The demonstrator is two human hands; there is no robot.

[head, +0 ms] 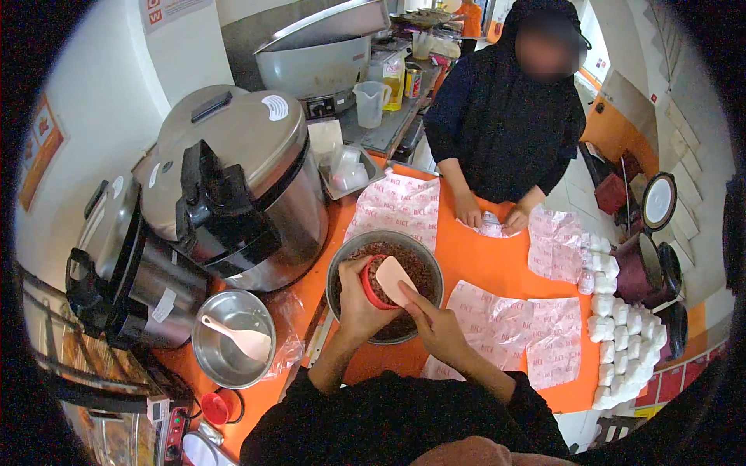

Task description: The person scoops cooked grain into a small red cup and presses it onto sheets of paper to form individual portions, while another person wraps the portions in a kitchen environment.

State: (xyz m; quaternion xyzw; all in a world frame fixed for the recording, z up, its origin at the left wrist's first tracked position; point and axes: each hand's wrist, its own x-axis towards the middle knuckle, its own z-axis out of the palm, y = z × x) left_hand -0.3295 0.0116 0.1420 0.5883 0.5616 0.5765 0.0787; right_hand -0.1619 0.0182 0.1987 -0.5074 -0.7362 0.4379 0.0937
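Note:
My left hand [356,303] grips a red cup [371,285] that holds brown rice-like grains. In my right hand [440,329] is a pale pink spatula [391,274], its blade lying across the mouth of the cup. Both hands are over a round metal pot [434,265] of dark reddish-brown cooked grains [402,247]. Printed wrapping paper [402,204] lies just beyond the pot, and more printed sheets [489,317] are spread to the right.
A co-worker [504,116] across the orange table [472,262] handles a wrapped parcel [489,224]. White wrapped parcels [626,349] are stacked along the right edge. On the left stand large rice cookers [280,215], a steel bowl [224,355] with another spatula [247,343], and a red cup [217,408].

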